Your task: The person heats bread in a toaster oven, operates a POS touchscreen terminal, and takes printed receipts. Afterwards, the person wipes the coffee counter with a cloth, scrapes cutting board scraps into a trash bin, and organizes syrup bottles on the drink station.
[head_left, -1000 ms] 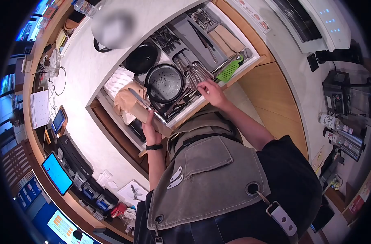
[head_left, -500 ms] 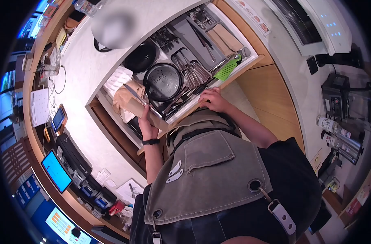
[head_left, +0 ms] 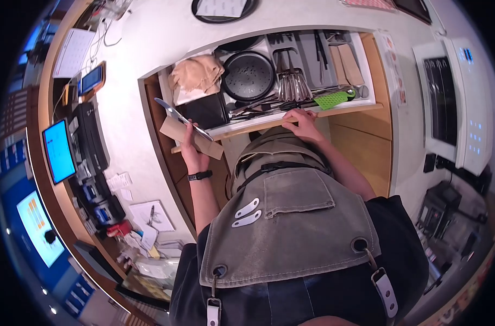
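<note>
My left hand [head_left: 193, 151] is closed around a brown paper sleeve [head_left: 177, 129] and a metal knife [head_left: 174, 112], held over the left end of the open drawer. On the drawer's front edge [head_left: 345, 111] rests my right hand [head_left: 301, 123], its fingers bent over the rim. Inside the drawer lie a black round pan [head_left: 248, 76] with drops on it, several forks or similar metal utensils [head_left: 294, 86], a green perforated utensil [head_left: 331, 100], a crumpled brown paper [head_left: 196, 76] and folded brown sleeves [head_left: 347, 64].
A black round tray [head_left: 248, 12] with white paper sits on the counter beyond the drawer. To the left are a calendar [head_left: 74, 52], a blue-lit tablet [head_left: 59, 151] and a notepad with a pen [head_left: 152, 216]. A white oven [head_left: 467, 106] stands at the right.
The view has turned and shifted. My left hand has moved the knife and sleeve leftward, away from the crumpled paper. My right hand has come from the utensils to the drawer's front edge.
</note>
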Available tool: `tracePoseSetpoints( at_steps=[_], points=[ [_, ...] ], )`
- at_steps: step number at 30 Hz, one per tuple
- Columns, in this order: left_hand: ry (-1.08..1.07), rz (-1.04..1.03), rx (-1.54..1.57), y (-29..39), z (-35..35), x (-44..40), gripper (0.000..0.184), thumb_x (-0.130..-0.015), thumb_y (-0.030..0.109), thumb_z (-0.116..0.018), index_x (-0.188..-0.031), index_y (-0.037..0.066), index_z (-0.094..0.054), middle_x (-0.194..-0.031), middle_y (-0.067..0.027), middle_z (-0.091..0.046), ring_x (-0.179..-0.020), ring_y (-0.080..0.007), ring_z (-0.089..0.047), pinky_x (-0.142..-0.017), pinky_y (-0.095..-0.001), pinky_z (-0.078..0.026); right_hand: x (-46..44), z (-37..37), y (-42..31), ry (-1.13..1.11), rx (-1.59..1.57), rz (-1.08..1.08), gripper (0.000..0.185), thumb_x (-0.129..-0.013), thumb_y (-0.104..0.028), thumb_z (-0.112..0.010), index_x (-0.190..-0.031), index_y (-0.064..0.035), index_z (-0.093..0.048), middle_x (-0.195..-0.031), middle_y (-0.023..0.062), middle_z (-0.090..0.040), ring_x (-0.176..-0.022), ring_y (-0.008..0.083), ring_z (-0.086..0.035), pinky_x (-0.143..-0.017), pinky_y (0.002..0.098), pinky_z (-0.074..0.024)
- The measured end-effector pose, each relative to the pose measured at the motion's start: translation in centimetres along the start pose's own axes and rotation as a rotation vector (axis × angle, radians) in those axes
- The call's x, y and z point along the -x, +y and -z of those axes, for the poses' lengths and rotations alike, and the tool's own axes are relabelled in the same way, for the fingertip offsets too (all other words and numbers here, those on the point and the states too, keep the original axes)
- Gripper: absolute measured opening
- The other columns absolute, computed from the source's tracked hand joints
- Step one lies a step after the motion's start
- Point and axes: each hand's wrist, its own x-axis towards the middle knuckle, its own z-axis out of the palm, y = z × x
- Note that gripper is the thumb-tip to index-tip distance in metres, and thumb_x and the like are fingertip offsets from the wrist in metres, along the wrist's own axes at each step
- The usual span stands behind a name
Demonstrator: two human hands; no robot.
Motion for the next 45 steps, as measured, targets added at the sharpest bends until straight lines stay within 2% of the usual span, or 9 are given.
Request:
tracePoseSetpoints(
  at_steps=[12,14,18,20,23,26,30,37,45],
  points=[
    [0.27,-0.075,0.19,-2.6,-6.4,-1.5,0.019,-0.098,0.026,-0.068,-0.111,0.013,-0.065,-0.1,0.0014,-0.067,-0.089,-0.0132,-0.063,-0.075,-0.0332,-0.053,-11.8,5.6,0.5,-0.22,-0.057,0.199,0.034,-0.091,-0.031,-0.071,-0.119,-0.0134,-0.064,-0.139,0.0054,-0.055,-0.136,0.023,-0.045,-0.11,0.0506,-0.0261],
    [0.348,-0.088,0.255,-2.4,-9.6,-1.6,0.023,-0.097,0.026,-0.069,-0.111,0.008,-0.067,-0.097,-0.0012,-0.066,-0.086,-0.0157,-0.065,-0.073,-0.0345,-0.055,-13.9,6.9,-0.4,-0.101,-0.125,0.473,0.023,-0.092,-0.022,-0.071,-0.111,-0.0084,-0.068,-0.123,0.0087,-0.064,-0.118,0.0225,-0.06,-0.1,0.0411,-0.0432],
    [0.387,-0.121,0.158,-3.2,-11.2,0.3,0.025,-0.093,0.025,-0.073,-0.112,0.009,-0.067,-0.094,0.0001,-0.064,-0.084,-0.0137,-0.063,-0.072,-0.0308,-0.052,-15.4,6.8,-2.7,-0.571,-0.357,0.393,0.017,-0.095,-0.014,-0.069,-0.109,-0.004,-0.072,-0.102,0.0089,-0.072,-0.077,0.0147,-0.068,-0.068,0.0287,-0.053],
    [0.474,-0.16,0.129,-3.9,-10.2,0.8,0.028,-0.091,0.026,-0.075,-0.112,0.009,-0.067,-0.095,-0.0001,-0.064,-0.084,-0.0124,-0.063,-0.072,-0.0293,-0.051,-17.1,2.4,0.5,-0.952,-0.591,-0.017,0.039,-0.098,-0.016,-0.067,-0.133,-0.0014,-0.06,-0.122,0.0109,-0.069,-0.104,0.0147,-0.066,-0.087,0.028,-0.0532],
    [0.616,-0.248,0.184,-5.2,-10.2,4.3,0.023,-0.089,0.028,-0.076,-0.099,0.009,-0.068,-0.089,0.0019,-0.064,-0.079,-0.011,-0.062,-0.071,-0.0296,-0.05,-20.4,0.3,3.7,-0.867,-0.987,-0.602,0.064,-0.099,-0.015,-0.06,-0.155,-0.0083,-0.031,-0.15,0.017,-0.048,-0.132,0.0311,-0.051,-0.107,0.0449,-0.0463],
    [0.63,-0.442,0.354,-8.8,-8.4,6.7,0.035,-0.09,0.029,-0.077,-0.117,0.009,-0.064,-0.101,0.0003,-0.064,-0.092,-0.0115,-0.061,-0.076,-0.0316,-0.049,-27.3,-0.2,4.4,-0.667,-1.111,-0.705,0.058,-0.099,-0.023,-0.06,-0.146,0.0045,-0.039,-0.147,0.0192,-0.046,-0.137,0.032,-0.045,-0.114,0.0489,-0.0432],
    [0.931,-0.66,0.53,-11.3,-9.3,12.4,0.034,-0.093,0.027,-0.073,-0.118,0.007,-0.062,-0.103,-0.0008,-0.065,-0.092,-0.0114,-0.061,-0.08,-0.0296,-0.049,-36.7,-4.2,7.6,-0.453,-0.957,-0.887,0.043,-0.098,-0.021,-0.064,-0.131,0.0063,-0.058,-0.12,0.0143,-0.066,-0.109,0.0257,-0.064,-0.104,0.0396,-0.0521],
    [1.305,-0.848,0.909,-18.8,-7.2,21.0,0.02,-0.095,0.027,-0.069,-0.103,0.009,-0.067,-0.092,0.0001,-0.068,-0.085,-0.0107,-0.061,-0.077,-0.0306,-0.048,-27.2,-15.9,-7.1,-1.064,-0.248,-0.412,0.042,-0.098,-0.021,-0.064,-0.129,0.006,-0.059,-0.117,0.0133,-0.067,-0.107,0.0246,-0.065,-0.102,0.0385,-0.0525],
    [1.49,-0.887,1.099,-23.3,-6.1,28.0,0.019,-0.094,0.025,-0.071,-0.104,0.009,-0.069,-0.091,0.0004,-0.067,-0.084,-0.0106,-0.059,-0.076,-0.0299,-0.047,-16.9,-19.5,-11.1,-1.281,0.004,-0.236,0.04,-0.099,-0.022,-0.064,-0.128,0.0055,-0.06,-0.114,0.0122,-0.068,-0.104,0.0233,-0.065,-0.1,0.0373,-0.0529]
  ],
)
